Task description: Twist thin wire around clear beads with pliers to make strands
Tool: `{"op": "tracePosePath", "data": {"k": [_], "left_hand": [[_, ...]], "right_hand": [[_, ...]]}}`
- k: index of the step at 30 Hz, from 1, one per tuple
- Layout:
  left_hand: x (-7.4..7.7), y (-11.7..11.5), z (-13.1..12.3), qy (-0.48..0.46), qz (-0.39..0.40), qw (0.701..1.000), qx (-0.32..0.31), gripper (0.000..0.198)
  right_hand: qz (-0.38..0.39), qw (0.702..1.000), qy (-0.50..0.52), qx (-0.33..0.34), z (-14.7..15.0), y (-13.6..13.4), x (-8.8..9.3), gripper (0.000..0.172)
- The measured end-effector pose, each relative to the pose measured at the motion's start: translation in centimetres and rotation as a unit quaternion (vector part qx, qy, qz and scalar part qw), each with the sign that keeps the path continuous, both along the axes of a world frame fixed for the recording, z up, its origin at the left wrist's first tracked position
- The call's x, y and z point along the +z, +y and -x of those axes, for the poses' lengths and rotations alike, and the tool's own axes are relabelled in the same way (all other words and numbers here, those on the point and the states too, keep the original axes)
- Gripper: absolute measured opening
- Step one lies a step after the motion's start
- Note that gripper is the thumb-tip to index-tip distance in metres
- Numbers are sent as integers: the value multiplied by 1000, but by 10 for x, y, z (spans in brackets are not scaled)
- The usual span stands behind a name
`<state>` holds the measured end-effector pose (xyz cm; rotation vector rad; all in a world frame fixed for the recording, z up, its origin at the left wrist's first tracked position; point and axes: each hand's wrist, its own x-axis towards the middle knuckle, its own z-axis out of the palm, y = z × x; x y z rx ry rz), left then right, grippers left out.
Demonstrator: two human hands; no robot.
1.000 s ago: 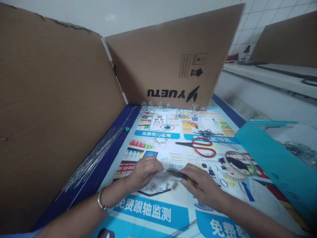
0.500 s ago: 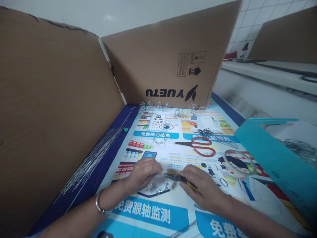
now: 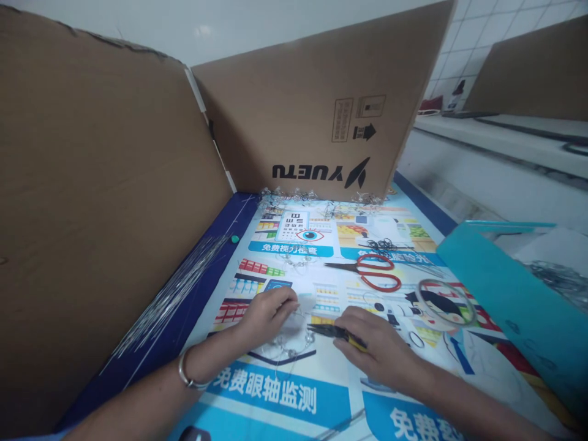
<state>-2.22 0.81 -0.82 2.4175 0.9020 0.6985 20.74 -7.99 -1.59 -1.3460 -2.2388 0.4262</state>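
1 pair of slim yellow-handled pliers (image 3: 333, 332) is gripped in the closed right hand (image 3: 376, 346), tips aimed at the thin beaded silver wire piece (image 3: 290, 344). That's lying on the colourful printed mat (image 3: 285, 398), pinched by the left hand (image 3: 269, 312). Red-handled scissors (image 3: 374, 272) are parked just behind.

The pliers (image 3: 328, 332), dark-jawed with a yellow handle, sit nearly level at lower centre of the frame, tips pointing left. Just left of the tips, a thin wire (image 3: 289, 349) strung with clear beads curves loosely.
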Motion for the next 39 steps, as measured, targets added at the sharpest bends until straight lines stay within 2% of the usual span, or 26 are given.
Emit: {"op": "tracePosePath", "data": {"k": [5, 9, 12, 14, 18, 21, 26, 30, 33, 36, 39], "left_hand": [[-2, 3, -1, 12, 20, 999, 38, 10], [-2, 4, -1, 13, 38, 998, 51, 11], [-3, 5, -1, 14, 51, 997, 55, 12], [-4, 6, -1, 16, 58, 997, 56, 12], [-5, 7, -1, 21, 69, 995, 63, 10], [-6, 7, -1, 26, 73, 995, 64, 11], [-4, 7, -2, 37, 60, 996, 51, 11], [-4, 7, -1, 57, 42, 997, 17, 12], [-5, 7, -2, 63, 21, 998, 0, 12], [-7, 8, -3, 69, 13, 998, -5, 11], [-7, 9, -2, 58, 7, 998, -7, 11]], "right_hand": [[95, 983, -94, 122, -8, -7, 34, 15], [53, 966, -195, 159, -3, -25, 55, 9], [-55, 942, -291, 156, 9, -38, 52, 4], [-116, 923, -339, 140, 18, -45, 46, 9], [-196, 908, -352, 114, 25, -53, 38, 21], [-194, 909, -355, 100, 24, -54, 40, 19], [-201, 909, -343, 122, 12, -41, 58, 15], [-206, 919, -330, 62, -1, -28, 68, 18], [-198, 922, -332, 35, -7, -24, 62, 24], [-174, 923, -333, 79, -8, -24, 54, 25], [-167, 923, -340, 70, -7, -26, 55, 23]]}}
